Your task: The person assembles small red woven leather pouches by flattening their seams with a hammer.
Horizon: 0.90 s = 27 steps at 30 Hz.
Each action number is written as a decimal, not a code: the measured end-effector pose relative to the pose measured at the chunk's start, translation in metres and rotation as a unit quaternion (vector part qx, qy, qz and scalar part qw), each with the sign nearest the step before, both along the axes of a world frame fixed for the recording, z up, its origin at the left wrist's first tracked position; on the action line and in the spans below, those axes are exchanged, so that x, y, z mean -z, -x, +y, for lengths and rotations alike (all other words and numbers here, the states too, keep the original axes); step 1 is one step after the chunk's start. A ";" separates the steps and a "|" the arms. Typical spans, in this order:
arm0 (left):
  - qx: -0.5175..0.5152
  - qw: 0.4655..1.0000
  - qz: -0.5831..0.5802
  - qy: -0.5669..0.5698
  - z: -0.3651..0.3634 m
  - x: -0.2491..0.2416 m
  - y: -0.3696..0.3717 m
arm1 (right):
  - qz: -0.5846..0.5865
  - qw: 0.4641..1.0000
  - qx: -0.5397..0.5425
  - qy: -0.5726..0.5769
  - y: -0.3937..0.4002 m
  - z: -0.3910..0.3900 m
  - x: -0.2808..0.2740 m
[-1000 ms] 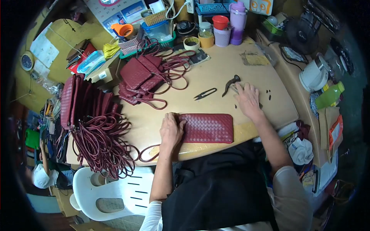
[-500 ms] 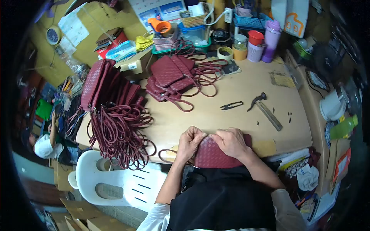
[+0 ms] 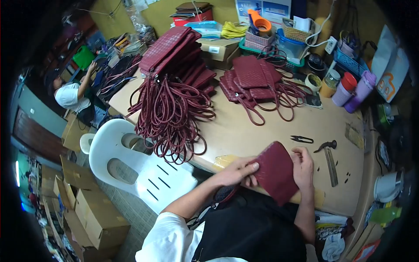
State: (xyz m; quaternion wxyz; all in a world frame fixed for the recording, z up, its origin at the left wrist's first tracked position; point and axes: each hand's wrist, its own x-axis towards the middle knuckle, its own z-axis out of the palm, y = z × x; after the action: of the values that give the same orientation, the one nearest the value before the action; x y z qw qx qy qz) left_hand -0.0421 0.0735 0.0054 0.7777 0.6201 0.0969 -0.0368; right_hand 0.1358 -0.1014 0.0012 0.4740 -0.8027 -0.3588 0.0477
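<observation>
A dark red pouch [image 3: 277,177] is held tilted over the front edge of the table, with a plain, smooth side facing me. My left hand [image 3: 240,171] grips its left edge, thumb on top and the other fingers underneath. At the right edge of the pouch is my right hand [image 3: 304,168], its fingers curled against the side and the thumb hidden. Beyond the hands lie black thread snips [image 3: 302,139] and a hammer [image 3: 330,163] with a wooden handle.
A tall stack of red woven pouches [image 3: 170,50] with looped straps hangs over the table's left side. More pouches [image 3: 255,78] lie farther back. A white plastic chair [image 3: 131,161] stands left, near cardboard boxes [image 3: 96,214]. Another person [image 3: 72,94] sits far left.
The view has swung left. Both hands have moved apart from a pinch at the pouch's top edge, and the pouch has been lifted and turned, so a smooth side shows instead of the woven one.
</observation>
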 end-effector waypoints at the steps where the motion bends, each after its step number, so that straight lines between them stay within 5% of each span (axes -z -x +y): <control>1: -0.032 0.999 -0.038 -0.005 0.011 -0.022 0.008 | 0.004 0.999 0.025 -0.044 -0.008 -0.002 0.010; 2: -0.092 0.994 -0.058 0.001 0.023 -0.043 0.015 | 0.007 0.995 0.051 -0.088 -0.017 -0.006 0.019; 4: -0.202 0.945 -0.159 -0.201 0.059 -0.094 0.029 | 0.070 0.994 0.042 -0.070 -0.028 -0.017 0.029; 5: -0.275 0.695 -0.302 -0.591 0.101 -0.097 0.028 | 0.129 0.988 0.026 -0.077 -0.029 -0.019 0.031; 6: -0.401 0.849 -0.225 -0.260 0.114 -0.105 0.039 | 0.188 0.979 0.009 -0.083 -0.028 -0.020 0.034; 7: -0.360 0.873 -0.314 -0.099 0.114 -0.154 0.038 | 0.187 0.979 0.005 -0.085 -0.027 -0.019 0.040; 10: -0.533 0.719 -0.402 -0.193 0.165 -0.218 0.030 | 0.162 0.987 -0.002 -0.011 -0.022 -0.015 0.050; 14: -0.509 0.750 -0.280 -0.317 0.263 -0.209 0.042 | 0.071 0.997 0.020 0.022 -0.007 -0.009 0.040; 16: -0.465 0.818 -0.163 -0.298 0.300 -0.181 0.040 | 0.036 0.998 0.033 0.044 -0.006 -0.008 0.039; 18: -0.496 0.811 -0.047 -0.307 0.291 -0.159 0.031 | 0.019 0.999 0.021 0.046 -0.006 -0.009 0.039; 20: -0.524 0.740 -0.049 -0.420 0.289 -0.143 0.032 | 0.010 0.999 0.017 0.045 -0.006 -0.009 0.038; 22: -0.509 0.494 -0.012 -0.704 0.290 -0.156 0.032 | 0.002 0.999 0.013 0.048 -0.006 -0.011 0.038; 23: -0.539 0.577 0.016 -0.613 0.287 -0.156 0.033 | 0.003 0.999 0.015 0.052 -0.005 -0.010 0.037; 24: -0.550 0.588 0.031 -0.592 0.288 -0.165 0.031 | 0.004 0.998 0.017 0.055 -0.005 -0.010 0.038; 27: -0.589 0.465 -0.028 -0.661 0.292 -0.179 0.027 | -0.016 0.998 0.014 0.064 -0.006 -0.009 0.040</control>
State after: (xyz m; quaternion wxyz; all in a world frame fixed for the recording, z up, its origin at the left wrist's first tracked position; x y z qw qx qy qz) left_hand -0.0687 0.3654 0.1848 -0.0240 0.7458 0.4124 0.5226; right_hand 0.1422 -0.1109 -0.0392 0.4164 -0.8372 -0.3509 0.0512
